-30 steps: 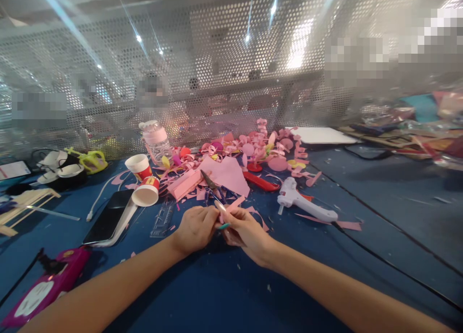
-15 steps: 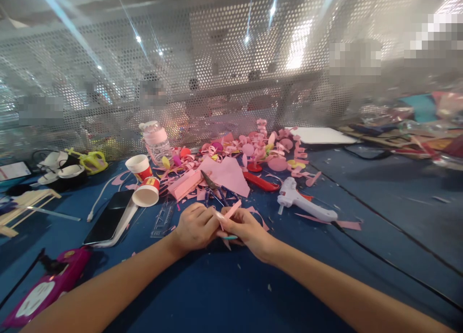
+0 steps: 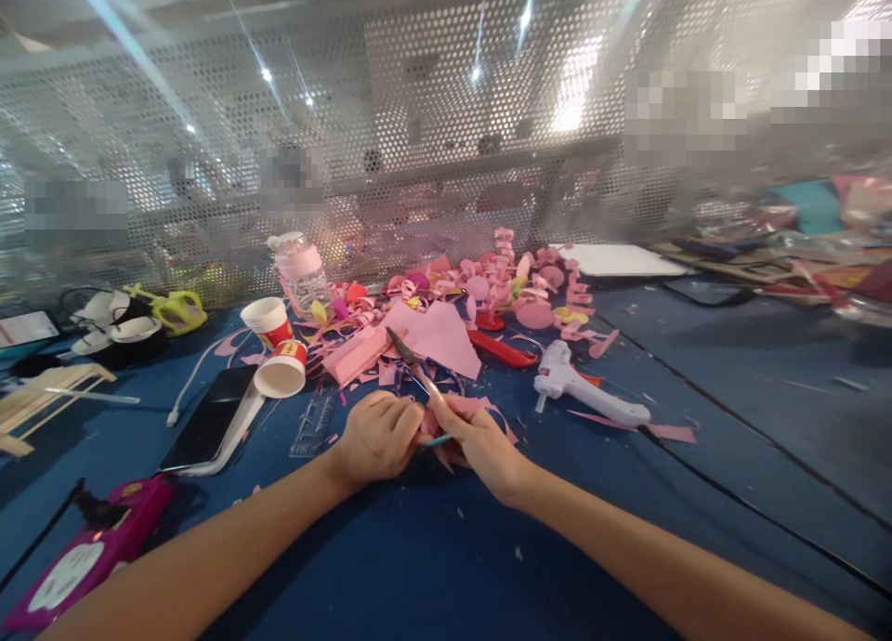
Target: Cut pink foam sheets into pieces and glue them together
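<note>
In front of me, both hands meet low over the blue table. My left hand [image 3: 383, 438] is closed, with its fingertips on a pink paper strip [image 3: 430, 425]. My right hand [image 3: 484, 444] pinches the same strip with thumb and fingers, and part of the pink shows behind its knuckles. Between the hands runs a thin teal stick [image 3: 438, 440]; its ends are hidden by fingers. Just beyond lies a pointed tool [image 3: 402, 346] with dark jaws and blue handles. A clear ruler [image 3: 311, 425] rests left of my left hand.
Behind the hands is a heap of pink paper cutouts [image 3: 478, 288]. A white glue gun [image 3: 585, 390] and red cutter [image 3: 503, 351] lie right. Paper cups [image 3: 281, 373], a phone [image 3: 211, 416] and a magenta power strip [image 3: 98, 548] are left. A perforated metal screen [image 3: 432, 93] stands behind.
My right thumb has moved up and forward, and the pink strip's free end has swung away behind the right hand. The teal stick has shifted slightly upward. My left hand has barely moved.
</note>
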Demonstrator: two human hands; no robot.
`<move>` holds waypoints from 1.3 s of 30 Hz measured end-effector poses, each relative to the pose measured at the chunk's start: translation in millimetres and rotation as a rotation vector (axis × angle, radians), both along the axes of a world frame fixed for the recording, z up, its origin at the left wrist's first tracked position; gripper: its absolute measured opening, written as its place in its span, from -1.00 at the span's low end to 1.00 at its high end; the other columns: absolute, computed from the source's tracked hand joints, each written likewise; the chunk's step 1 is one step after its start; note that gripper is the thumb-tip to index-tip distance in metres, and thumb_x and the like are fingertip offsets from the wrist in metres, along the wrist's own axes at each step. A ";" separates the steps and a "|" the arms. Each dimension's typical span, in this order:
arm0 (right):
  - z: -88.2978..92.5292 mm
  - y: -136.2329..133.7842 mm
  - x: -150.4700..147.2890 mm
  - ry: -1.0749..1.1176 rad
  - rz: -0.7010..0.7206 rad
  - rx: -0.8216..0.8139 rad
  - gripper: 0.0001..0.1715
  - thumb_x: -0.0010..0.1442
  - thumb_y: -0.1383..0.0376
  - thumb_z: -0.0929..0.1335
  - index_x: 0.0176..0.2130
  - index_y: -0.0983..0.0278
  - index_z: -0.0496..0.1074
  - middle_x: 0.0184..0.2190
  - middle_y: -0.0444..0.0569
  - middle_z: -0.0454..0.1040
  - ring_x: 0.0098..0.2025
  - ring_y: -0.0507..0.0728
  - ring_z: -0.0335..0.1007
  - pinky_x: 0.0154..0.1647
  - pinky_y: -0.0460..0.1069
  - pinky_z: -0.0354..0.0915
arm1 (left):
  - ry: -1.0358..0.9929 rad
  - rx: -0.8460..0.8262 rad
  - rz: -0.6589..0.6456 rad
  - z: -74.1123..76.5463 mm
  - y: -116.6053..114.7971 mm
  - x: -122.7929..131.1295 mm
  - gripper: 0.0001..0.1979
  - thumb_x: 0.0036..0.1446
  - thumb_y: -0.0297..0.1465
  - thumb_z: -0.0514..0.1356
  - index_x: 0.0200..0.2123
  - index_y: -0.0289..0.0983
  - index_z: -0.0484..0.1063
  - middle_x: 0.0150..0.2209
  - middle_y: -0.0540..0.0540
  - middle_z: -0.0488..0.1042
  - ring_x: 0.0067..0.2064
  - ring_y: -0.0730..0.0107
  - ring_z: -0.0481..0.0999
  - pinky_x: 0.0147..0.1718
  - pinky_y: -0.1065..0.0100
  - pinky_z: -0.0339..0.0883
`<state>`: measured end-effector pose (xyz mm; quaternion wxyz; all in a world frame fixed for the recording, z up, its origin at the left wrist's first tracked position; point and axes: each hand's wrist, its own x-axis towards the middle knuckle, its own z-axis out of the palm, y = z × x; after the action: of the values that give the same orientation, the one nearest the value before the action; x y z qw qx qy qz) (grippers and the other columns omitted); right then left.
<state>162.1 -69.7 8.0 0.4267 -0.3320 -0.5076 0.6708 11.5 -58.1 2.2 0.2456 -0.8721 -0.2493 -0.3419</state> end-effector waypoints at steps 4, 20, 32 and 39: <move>-0.3 0.2 1.6 -0.044 -0.046 0.021 -0.42 -0.09 -0.18 0.29 -0.60 0.29 0.26 -0.75 -0.25 0.08 -0.72 -0.10 -0.10 -0.72 -0.13 -0.20 | -0.011 -0.024 -0.008 -1.5 1.6 -1.3 -0.71 0.25 -0.38 -0.16 -0.46 -0.30 0.23 -0.58 -0.09 0.39 -0.53 0.36 0.34 -0.47 0.35 0.22; -2.3 1.2 1.0 -0.159 -0.133 0.266 -0.47 0.06 -0.09 0.24 -0.61 0.27 0.14 -0.72 -0.24 0.04 -0.67 -0.08 -0.10 -0.67 -0.11 -0.12 | -0.345 -0.771 0.006 -3.1 -10.6 8.9 -0.72 0.26 -0.32 -0.18 -0.42 -0.26 0.19 -0.66 0.11 0.17 -0.66 0.52 0.21 -0.63 0.47 0.03; 2.2 -1.1 -0.2 -0.119 -0.146 0.248 -0.46 0.08 -0.13 0.18 -0.55 0.28 0.18 -0.69 -0.25 0.01 -0.65 -0.08 -0.14 -0.66 -0.10 -0.12 | -0.464 -0.838 -0.035 -3.3 -9.0 9.9 -0.75 0.25 -0.36 -0.14 -0.47 -0.26 0.15 -0.68 0.11 0.16 -0.68 0.54 0.19 -0.65 0.48 0.01; 7.2 -0.7 0.8 -0.169 -0.186 0.313 -0.47 0.07 -0.10 0.22 -0.57 0.28 0.19 -0.66 -0.22 0.06 -0.62 -0.07 -0.08 -0.63 -0.10 -0.10 | -0.481 -0.881 -0.061 -3.8 -9.1 10.3 -0.73 0.25 -0.33 -0.15 -0.45 -0.28 0.19 -0.69 0.12 0.16 -0.69 0.56 0.17 -0.66 0.49 0.02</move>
<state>162.9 -70.4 15.1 0.4891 -0.3623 -0.6069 0.5111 21.8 -67.1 -1.5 -0.2202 -0.7963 -0.3941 -0.4026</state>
